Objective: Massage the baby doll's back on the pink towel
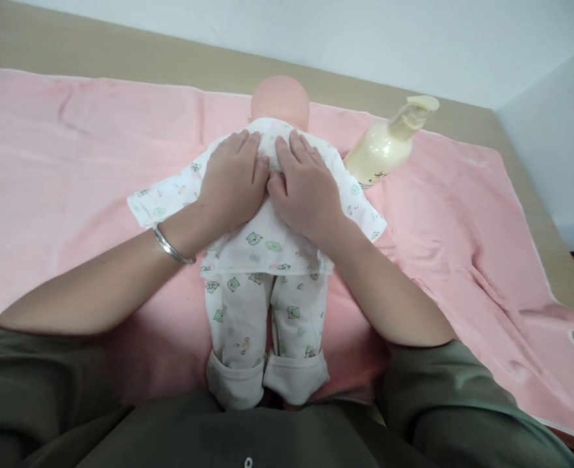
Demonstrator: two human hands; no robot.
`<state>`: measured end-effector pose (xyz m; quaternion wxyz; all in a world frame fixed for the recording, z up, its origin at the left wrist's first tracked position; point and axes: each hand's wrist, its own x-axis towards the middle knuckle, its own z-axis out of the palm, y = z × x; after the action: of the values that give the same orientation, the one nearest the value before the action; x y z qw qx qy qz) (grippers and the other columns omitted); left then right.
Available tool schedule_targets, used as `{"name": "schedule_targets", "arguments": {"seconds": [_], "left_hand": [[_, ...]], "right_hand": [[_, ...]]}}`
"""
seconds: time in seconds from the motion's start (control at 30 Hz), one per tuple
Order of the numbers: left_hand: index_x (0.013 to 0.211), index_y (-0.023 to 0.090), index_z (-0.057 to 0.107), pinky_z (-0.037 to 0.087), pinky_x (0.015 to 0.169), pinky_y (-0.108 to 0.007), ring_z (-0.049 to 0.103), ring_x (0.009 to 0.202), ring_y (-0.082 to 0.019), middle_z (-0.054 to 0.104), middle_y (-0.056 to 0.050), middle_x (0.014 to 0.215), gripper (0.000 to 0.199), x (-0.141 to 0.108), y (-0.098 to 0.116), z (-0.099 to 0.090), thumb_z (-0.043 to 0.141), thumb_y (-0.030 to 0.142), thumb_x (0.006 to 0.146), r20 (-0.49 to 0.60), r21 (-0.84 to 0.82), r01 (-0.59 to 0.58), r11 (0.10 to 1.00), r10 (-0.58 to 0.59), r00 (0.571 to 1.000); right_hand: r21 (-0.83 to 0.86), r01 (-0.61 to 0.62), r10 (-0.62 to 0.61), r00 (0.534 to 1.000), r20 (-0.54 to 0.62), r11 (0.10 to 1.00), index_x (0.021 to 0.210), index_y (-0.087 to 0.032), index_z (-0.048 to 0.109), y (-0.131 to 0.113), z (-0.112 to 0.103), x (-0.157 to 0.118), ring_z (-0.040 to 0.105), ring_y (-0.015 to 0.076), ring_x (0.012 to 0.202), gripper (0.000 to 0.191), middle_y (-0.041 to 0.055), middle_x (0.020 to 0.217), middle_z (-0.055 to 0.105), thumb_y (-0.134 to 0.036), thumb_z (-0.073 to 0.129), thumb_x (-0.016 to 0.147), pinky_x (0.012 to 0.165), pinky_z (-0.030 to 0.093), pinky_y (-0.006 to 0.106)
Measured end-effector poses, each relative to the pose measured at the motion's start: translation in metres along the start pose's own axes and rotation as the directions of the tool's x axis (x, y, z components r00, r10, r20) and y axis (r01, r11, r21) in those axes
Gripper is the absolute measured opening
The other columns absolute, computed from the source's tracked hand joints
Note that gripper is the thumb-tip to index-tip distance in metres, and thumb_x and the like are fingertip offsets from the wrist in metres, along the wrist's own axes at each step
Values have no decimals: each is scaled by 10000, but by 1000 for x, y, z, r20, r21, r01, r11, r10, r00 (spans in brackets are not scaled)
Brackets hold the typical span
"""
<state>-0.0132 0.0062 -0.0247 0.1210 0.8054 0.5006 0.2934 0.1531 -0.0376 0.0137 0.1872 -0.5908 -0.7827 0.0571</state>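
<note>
A baby doll lies on a pink blanket point(135, 136), its bald head point(280, 101) at the far end and no face showing. It wears a white printed top point(267, 244) and matching trousers point(294, 312) with folded cuffs. My left hand point(235, 179) rests flat on the left of the doll's upper back, fingers pointing toward the head. On the right of the back lies my right hand point(306, 182), also flat, its thumb near the left one. Both hands hold nothing. A silver bangle point(172, 246) circles my left wrist.
A pale yellow pump bottle point(381, 153) stands on the blanket right of the doll, close to its sleeve. The wooden table edge point(525, 169) shows at the right, and a white wall point(365, 39) rises behind.
</note>
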Motion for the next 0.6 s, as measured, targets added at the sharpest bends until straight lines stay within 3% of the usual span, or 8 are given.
{"name": "schedule_targets", "arguments": {"seconds": [0.1,0.23,0.37,0.5,0.6], "left_hand": [[1562,199,478,267,1358,-531,364,1594,-310,475,-65,1664,583,-12,26,-5,338,428,1044,7,45,45,998,-45,999],[1601,76,428,183,1371,-601,319,1612,-371,402,-163,1698,658,-20,51,-12,311,348,1014,60,124,115,985,-124,991],[1574,242,468,199,1367,-614,301,1619,-364,440,-28,1690,611,-11,38,-13,388,438,1001,50,12,122,992,-122,991],[1549,170,478,252,1356,-537,371,1567,-338,508,-45,1638,688,9,18,-15,327,559,1002,157,3,177,984,-175,972],[1519,222,491,290,1309,-550,465,1467,-345,598,-15,1545,701,15,16,-18,216,631,1020,195,9,231,973,-228,954]], "right_hand": [[49,-20,17,998,61,999,1632,-114,405,12,-4,13,298,252,1654,678,77,1750,360,-375,272,1020,1401,207,476],[92,-41,36,998,52,995,1633,-154,406,15,-6,17,298,221,1651,728,16,1750,359,-475,217,1007,1405,191,400],[43,-44,43,999,17,998,1601,-84,448,6,-6,6,391,291,1605,707,105,1670,493,-437,214,1036,1379,283,480],[17,-29,30,999,-31,999,1541,-92,526,-3,-9,-5,447,363,1566,598,136,1593,578,-371,280,1073,1318,365,602],[19,-31,30,999,29,999,1546,-128,534,-3,-13,-4,421,339,1589,561,116,1620,550,-368,334,1080,1336,365,571]]}}
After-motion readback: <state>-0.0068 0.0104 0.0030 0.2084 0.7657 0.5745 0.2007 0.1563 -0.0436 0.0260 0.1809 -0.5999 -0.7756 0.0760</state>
